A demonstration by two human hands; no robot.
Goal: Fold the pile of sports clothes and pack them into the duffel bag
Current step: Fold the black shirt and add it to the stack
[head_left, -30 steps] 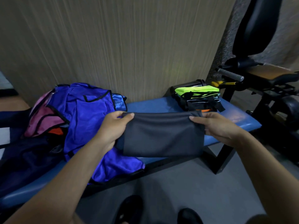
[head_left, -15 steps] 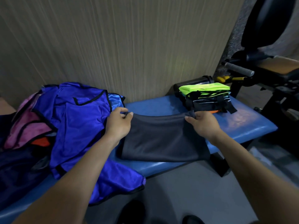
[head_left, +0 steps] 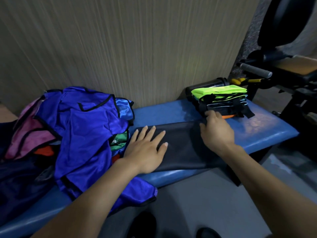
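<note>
A folded dark grey garment [head_left: 181, 146] lies flat on the blue padded bench [head_left: 267, 133]. My left hand [head_left: 145, 148] presses on its left part with straight, spread fingers. My right hand [head_left: 216, 131] rests on its right end with the fingers bent at the far edge, close to the stack of folded clothes [head_left: 221, 100] topped by a neon green piece. To the left sits the unfolded pile [head_left: 82, 131]: blue bibs with black trim, pink, orange and green pieces. A dark navy mass [head_left: 18, 182] at far left could be the duffel bag; I cannot tell.
A beige textured wall runs behind the bench. A black bottle [head_left: 205, 85] lies behind the folded stack. A black gym machine [head_left: 283, 69] with a grey handle stands at the right. Grey floor and my dark shoes [head_left: 144, 224] are below the bench's front edge.
The grey garment was held up by both hands, then laid on the bench. My left hand let go and now lies flat on it; my right hand moved toward the folded stack.
</note>
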